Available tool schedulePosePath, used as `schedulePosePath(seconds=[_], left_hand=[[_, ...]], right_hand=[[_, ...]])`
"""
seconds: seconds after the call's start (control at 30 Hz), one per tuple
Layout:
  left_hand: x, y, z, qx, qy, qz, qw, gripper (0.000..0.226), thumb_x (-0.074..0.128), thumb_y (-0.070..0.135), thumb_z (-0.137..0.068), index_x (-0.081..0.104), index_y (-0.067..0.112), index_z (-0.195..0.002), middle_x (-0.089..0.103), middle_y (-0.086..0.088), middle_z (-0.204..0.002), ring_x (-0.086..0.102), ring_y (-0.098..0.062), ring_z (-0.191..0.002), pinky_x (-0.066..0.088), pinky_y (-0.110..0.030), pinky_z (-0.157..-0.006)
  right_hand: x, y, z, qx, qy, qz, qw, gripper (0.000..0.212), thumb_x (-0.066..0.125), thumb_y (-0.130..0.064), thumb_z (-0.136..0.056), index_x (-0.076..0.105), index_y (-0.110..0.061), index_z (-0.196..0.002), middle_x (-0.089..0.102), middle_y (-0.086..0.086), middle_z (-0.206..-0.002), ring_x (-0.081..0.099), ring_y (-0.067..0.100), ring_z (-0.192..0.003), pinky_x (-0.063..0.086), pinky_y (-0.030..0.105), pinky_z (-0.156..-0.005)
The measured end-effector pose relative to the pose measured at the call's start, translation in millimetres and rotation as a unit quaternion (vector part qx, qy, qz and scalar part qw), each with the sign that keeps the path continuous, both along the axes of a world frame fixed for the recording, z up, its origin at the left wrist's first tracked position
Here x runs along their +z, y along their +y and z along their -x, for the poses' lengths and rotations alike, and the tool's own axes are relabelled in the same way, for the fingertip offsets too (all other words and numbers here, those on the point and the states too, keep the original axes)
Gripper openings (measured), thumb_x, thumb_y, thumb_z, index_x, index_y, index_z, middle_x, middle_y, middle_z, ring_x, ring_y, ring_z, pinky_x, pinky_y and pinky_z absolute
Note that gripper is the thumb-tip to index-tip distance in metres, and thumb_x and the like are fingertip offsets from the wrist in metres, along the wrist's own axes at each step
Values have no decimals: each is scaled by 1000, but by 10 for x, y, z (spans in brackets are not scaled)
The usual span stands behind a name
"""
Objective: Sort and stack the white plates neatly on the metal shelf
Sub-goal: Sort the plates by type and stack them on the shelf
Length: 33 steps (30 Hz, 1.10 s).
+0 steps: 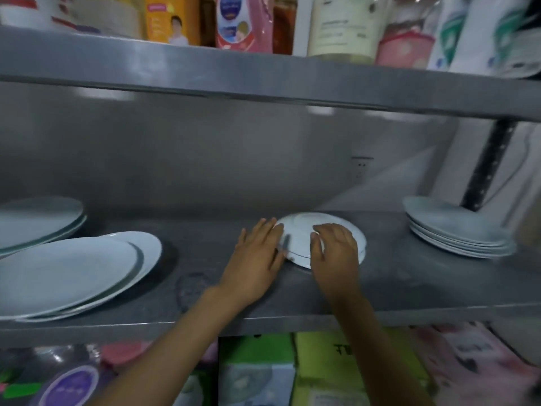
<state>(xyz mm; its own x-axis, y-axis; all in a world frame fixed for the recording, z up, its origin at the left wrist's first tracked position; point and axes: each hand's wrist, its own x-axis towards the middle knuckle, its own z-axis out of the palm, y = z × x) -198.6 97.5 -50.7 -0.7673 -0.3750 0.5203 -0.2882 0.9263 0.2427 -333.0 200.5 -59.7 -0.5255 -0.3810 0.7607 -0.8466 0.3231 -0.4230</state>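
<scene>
You can read almost nothing here: motion blur smears every label. The orange carton (pixel 167 19) and pink pouch (pixel 243 23) on the top shelf carry print too blurred to make out, as does the cream bottle (pixel 342 24). The green box (pixel 345 364) below shows dark, illegible characters.
</scene>
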Motion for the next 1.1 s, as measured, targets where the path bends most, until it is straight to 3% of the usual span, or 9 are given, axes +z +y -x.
schedulePosePath(seconds=[0.13, 0.23, 0.33, 0.5, 0.63, 0.77, 0.83, 0.97, 1.1], left_hand=[[-36, 25, 519, -47, -45, -15, 998, 67, 39, 56, -94, 23, 22, -149, 19, 1, -158, 7, -16, -146, 9, -47, -118], [-109, 19, 794, -60, -64, -58, 995, 87, 49, 67, -83, 21, 20, -150, 16, -1, -159, 2, -21, -147, 9, -50, -117], [-230, -25, 885, -51, -48, -106, 992, 97, 60, 67, -76, 24, 13, -149, 20, -6, -157, 7, -27, -146, 13, -45, -118], [-278, -70, 895, -59, -26, -85, 994, 83, 64, 62, -75, 40, 11, -137, 40, -6, -144, 27, -31, -137, 33, -43, -108], [-260, -36, 876, -40, -23, -43, 998, 72, 60, 57, -81, 45, 6, -129, 47, -10, -136, 34, -37, -131, 40, -45, -99], [-238, -66, 826, -5, -15, -57, 998, 49, 59, 29, -87, 43, 6, -127, 47, -12, -133, 36, -41, -127, 40, -49, -97], [-240, -69, 805, 14, 4, -42, 999, 42, 53, 11, -87, 42, 6, -127, 47, -12, -133, 36, -42, -127, 41, -50, -96], [-219, -89, 792, 54, 96, -49, 993, 49, 41, -11, -84, 46, 4, -130, 52, -15, -133, 41, -45, -125, 39, -50, -102], [-124, -113, 721, 84, 216, -93, 968, 55, 36, -19, -79, 52, 0, -128, 54, -19, -134, 41, -45, -128, 27, -42, -112]], right_hand=[[-56, 215, 248, -48, -32, -5, 998, 37, 40, -22, -90, 69, -1, -102, 70, 15, -102, 64, 36, -97, 50, 45, -91], [-64, 263, 328, -91, -117, -31, 988, 37, 43, -14, -93, 56, 0, -125, 60, 18, -125, 53, 37, -116, 39, 43, -101], [-94, 210, 322, -109, -138, -61, 983, 46, 43, -8, -94, 40, -1, -139, 49, 17, -138, 43, 33, -127, 30, 39, -109], [-118, 240, 392, -139, -128, 2, 982, 29, 48, -2, -88, 60, 0, -115, 64, 18, -109, 60, 33, -102, 47, 45, -94], [-69, 291, 339, -133, -156, 57, 977, 25, 41, 8, -84, 60, 2, -99, 63, 19, -97, 59, 35, -92, 49, 49, -87], [-14, 307, 278, -136, -233, 75, 960, 38, 37, 12, -80, 54, 2, -113, 60, 20, -111, 54, 36, -108, 44, 47, -98], [-7, 305, 263, -137, -229, 57, 962, 35, 39, 8, -81, 53, 0, -113, 59, 19, -111, 54, 36, -107, 45, 47, -95], [-21, 264, 235, -136, -217, -5, 967, 30, 49, -10, -84, 49, -6, -113, 54, 16, -112, 53, 34, -103, 48, 48, -88], [25, 288, 193, -125, -183, -15, 975, 39, 44, 2, -84, 52, -1, -122, 55, 20, -117, 50, 36, -110, 41, 42, -96]])
